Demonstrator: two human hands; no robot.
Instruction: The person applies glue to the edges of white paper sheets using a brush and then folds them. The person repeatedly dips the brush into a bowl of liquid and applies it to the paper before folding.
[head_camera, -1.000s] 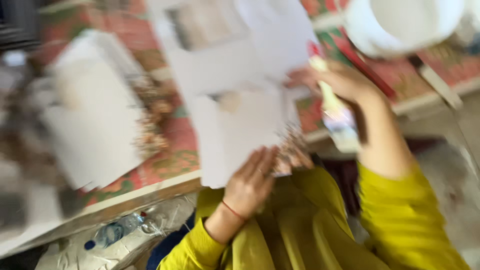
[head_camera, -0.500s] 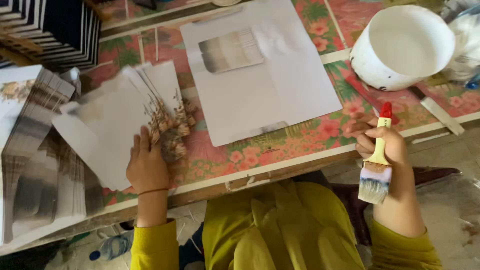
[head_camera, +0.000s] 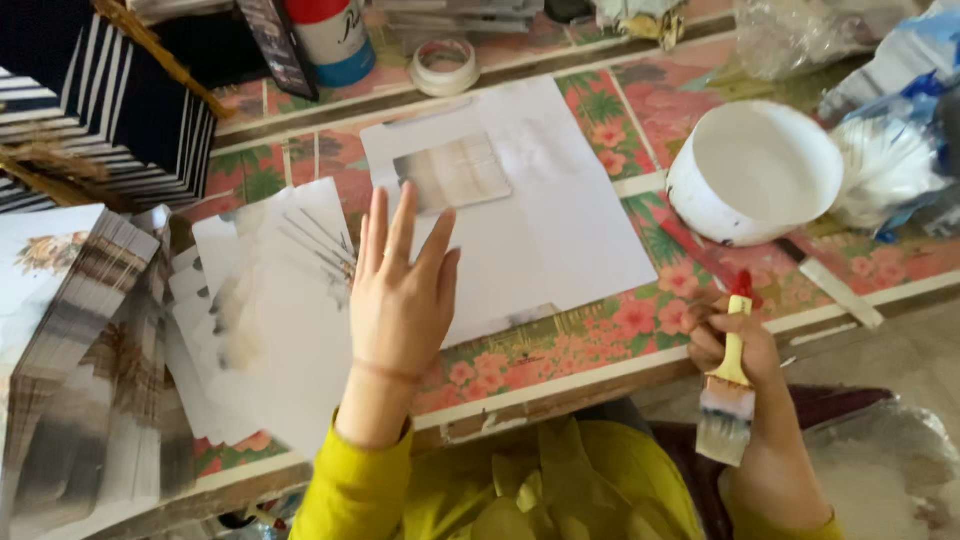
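Observation:
My left hand (head_camera: 400, 290) hovers flat with fingers spread over the right edge of a fanned pile of white sheets (head_camera: 275, 320). It holds nothing. My right hand (head_camera: 735, 340) grips a flat paintbrush (head_camera: 728, 400) with a red and yellow handle, bristles pointing down toward my lap, at the table's front edge. A large white sheet (head_camera: 540, 210) lies in the middle of the floral table cover, with a small grey-brown painted patch (head_camera: 455, 172) near its top left. A white bowl (head_camera: 755, 170) stands to the right of the sheet.
A stack of printed cards (head_camera: 70, 380) lies at the left. A black and white striped box (head_camera: 100, 130) sits at the back left. A tape roll (head_camera: 445, 65) and a red-capped bottle (head_camera: 325, 35) stand behind. Plastic bags (head_camera: 890, 150) crowd the right. A flat stick (head_camera: 830, 285) lies near the bowl.
My left hand has lifted off the fanned pile and moved right, fingers now spread. A sheet now covers the pile's patterned edge. My right hand still holds the brush in about the same place.

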